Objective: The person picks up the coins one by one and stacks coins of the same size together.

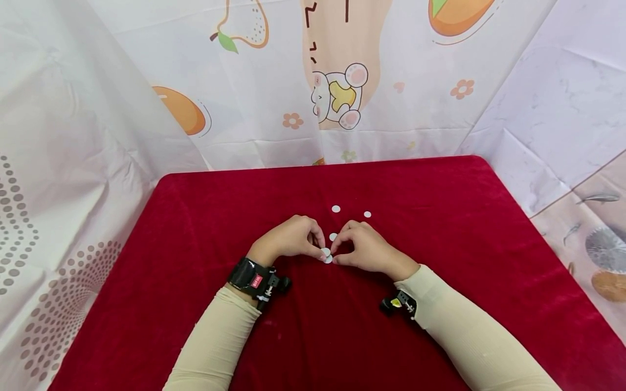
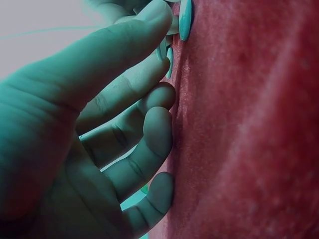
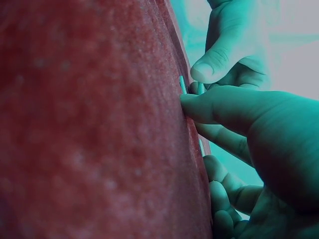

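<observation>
Head view: round discs [image 1: 336,208]; right wrist: edges [image 3: 182,84]. Left fingers [image 1: 311,250] pinch disc [image 1: 326,251]; right fingers [image 1: 345,259]: cannot tell.

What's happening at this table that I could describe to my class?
A person is handling small white discs over a red cloth. The left hand pinches one disc close to a second disc. The right hand has its thumb at the second disc's edge; whether it grips it is hard to tell. A third disc lies just beyond the fingertips, and two others lie farther off, apart from each other.
</observation>
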`<state>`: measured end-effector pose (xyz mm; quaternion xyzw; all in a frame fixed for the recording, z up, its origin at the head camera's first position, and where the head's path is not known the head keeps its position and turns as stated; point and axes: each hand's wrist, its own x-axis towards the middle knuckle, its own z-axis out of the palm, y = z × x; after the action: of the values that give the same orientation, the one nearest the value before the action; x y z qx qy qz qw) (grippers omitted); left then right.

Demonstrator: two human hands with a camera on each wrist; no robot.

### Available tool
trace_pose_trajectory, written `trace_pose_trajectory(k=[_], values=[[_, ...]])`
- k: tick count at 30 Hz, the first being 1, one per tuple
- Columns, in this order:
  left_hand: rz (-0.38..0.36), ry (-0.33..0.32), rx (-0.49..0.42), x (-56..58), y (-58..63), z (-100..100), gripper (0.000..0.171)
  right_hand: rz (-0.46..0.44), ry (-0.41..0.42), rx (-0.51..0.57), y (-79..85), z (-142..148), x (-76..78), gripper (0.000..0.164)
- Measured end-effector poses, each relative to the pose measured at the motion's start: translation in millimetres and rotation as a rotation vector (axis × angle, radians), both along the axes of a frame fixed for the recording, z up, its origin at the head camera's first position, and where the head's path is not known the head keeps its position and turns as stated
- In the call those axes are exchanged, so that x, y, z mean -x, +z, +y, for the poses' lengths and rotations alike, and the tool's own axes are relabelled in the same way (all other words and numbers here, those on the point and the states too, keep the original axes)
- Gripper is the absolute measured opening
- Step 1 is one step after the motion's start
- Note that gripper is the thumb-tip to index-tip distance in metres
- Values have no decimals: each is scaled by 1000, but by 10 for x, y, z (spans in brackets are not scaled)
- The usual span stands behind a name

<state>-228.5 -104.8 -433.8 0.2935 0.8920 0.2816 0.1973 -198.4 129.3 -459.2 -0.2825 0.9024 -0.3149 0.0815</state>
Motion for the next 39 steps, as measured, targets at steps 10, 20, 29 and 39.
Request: trace_pose_trajectory(k=[10, 20, 29, 39], values=[[4, -28, 33, -23, 15, 25, 15, 5, 2, -3, 4, -3, 1, 18], [21, -50, 55, -43, 27, 50, 16, 15, 5, -8, -2, -4, -1, 17], [39, -40, 62, -38, -19, 50, 18, 17, 5, -6, -13, -2, 5, 17], [35, -33, 69, -45, -18, 40, 21, 12, 3, -10, 16, -9, -11, 16]])
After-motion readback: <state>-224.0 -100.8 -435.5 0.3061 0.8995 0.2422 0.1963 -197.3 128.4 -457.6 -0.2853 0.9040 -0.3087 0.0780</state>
